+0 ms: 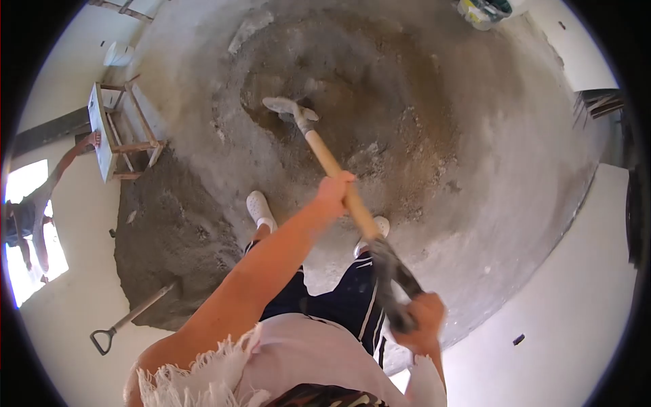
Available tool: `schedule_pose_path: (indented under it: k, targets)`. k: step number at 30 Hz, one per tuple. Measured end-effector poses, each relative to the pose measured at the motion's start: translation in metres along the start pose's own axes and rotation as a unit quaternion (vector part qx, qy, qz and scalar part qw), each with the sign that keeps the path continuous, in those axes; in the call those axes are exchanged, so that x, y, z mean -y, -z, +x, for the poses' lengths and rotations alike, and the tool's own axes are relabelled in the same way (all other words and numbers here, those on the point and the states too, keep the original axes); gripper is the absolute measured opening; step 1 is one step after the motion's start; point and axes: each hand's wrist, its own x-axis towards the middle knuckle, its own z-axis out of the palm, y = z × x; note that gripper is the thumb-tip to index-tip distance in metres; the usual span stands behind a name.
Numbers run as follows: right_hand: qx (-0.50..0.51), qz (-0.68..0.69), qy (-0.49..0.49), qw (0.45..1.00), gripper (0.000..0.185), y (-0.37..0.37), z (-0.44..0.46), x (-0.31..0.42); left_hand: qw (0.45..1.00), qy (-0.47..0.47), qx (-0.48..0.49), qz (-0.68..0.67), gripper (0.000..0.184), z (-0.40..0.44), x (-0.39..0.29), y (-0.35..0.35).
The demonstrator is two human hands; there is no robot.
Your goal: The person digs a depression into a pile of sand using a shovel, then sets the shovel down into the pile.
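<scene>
My left hand (334,191) is wrapped round the wooden shaft of a shovel (327,158), about midway along it. My right hand (422,321) is closed round the black grip at the shovel's near end. The shaft slants up and left across the view, away from my body. The shovel's grey-coated blade (281,105) meets a ring of wet-looking grey-brown mix (359,74) on the floor. Part of the blade is hidden in or against the mix.
My feet in white clogs (258,207) stand at the mix's near side. A second shovel (135,314) leans by a dark heap (176,230) on the left. Beyond are a wooden stand (129,146), another person's hand (93,139), a white bucket (119,54) and a stained bucket (483,13).
</scene>
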Motion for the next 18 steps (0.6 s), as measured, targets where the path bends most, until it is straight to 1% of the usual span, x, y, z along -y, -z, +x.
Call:
schedule_pose_path:
  k: [1, 2, 3, 4, 6, 7, 8, 9, 10, 12, 13, 14, 15, 16, 17, 18]
  targets:
    - [-0.056, 0.02, -0.032, 0.998, 0.025, 0.021, -0.014, 0.007, 1.0, 0.006, -0.007, 0.002, 0.017, -0.016, 0.008, 0.0]
    - [-0.087, -0.02, -0.086, 0.992, 0.03, 0.041, -0.035, 0.015, 0.996, 0.015, 0.036, -0.079, 0.017, -0.03, 0.015, -0.003]
    - [-0.081, -0.008, -0.195, 0.977, 0.029, 0.065, -0.055, 0.024, 0.984, 0.022, 0.085, -0.157, 0.017, -0.034, 0.017, -0.01]
    - [-0.125, -0.027, -0.238, 0.963, 0.028, 0.078, -0.07, 0.029, 0.984, 0.025, 0.086, -0.153, 0.017, -0.021, 0.016, -0.016]
    - [-0.257, -0.105, -0.238, 0.931, 0.024, 0.095, -0.098, 0.032, 0.929, 0.068, 0.203, -0.302, 0.018, 0.019, 0.016, -0.028]
    - [-0.293, -0.161, -0.223, 0.916, 0.017, 0.102, -0.107, 0.031, 0.937, 0.088, 0.209, -0.267, 0.018, 0.013, 0.033, -0.039]
    - [-0.328, -0.216, -0.209, 0.896, 0.016, 0.105, -0.113, 0.034, 0.943, 0.11, 0.215, -0.229, 0.018, 0.006, 0.057, -0.054]
    - [-0.323, -0.218, -0.214, 0.896, 0.016, 0.109, -0.132, 0.036, 0.922, 0.198, 0.198, -0.268, 0.017, 0.017, 0.085, -0.071]
    - [-0.355, -0.169, -0.28, 0.876, 0.014, 0.116, -0.155, 0.046, 0.936, 0.232, 0.155, -0.214, 0.016, 0.015, 0.106, -0.09]
    - [-0.427, -0.066, -0.396, 0.81, 0.011, 0.113, -0.17, 0.054, 0.934, 0.243, 0.216, -0.149, 0.013, 0.02, 0.148, -0.113]
    - [-0.517, -0.008, -0.481, 0.708, 0.011, 0.103, -0.151, 0.063, 0.937, 0.247, 0.208, -0.132, 0.011, 0.021, 0.15, -0.12]
    - [-0.546, -0.027, -0.497, 0.674, 0.011, 0.088, -0.136, 0.062, 0.94, 0.253, 0.198, -0.116, 0.008, 0.028, 0.157, -0.124]
    - [-0.543, -0.013, -0.513, 0.665, 0.011, 0.073, -0.118, 0.056, 0.938, 0.259, 0.196, -0.118, 0.008, 0.049, 0.156, -0.119]
    - [-0.54, 0.005, -0.528, 0.656, 0.01, 0.058, -0.104, 0.048, 0.956, 0.21, 0.199, -0.058, 0.008, 0.086, 0.161, -0.112]
    - [-0.51, 0.011, -0.553, 0.659, 0.012, 0.041, -0.112, 0.017, 0.967, 0.161, 0.199, 0.002, 0.007, 0.117, 0.16, -0.106]
    - [-0.479, 0.016, -0.579, 0.66, 0.017, 0.022, -0.124, -0.012, 0.979, 0.164, 0.115, 0.022, 0.009, 0.139, 0.122, -0.087]
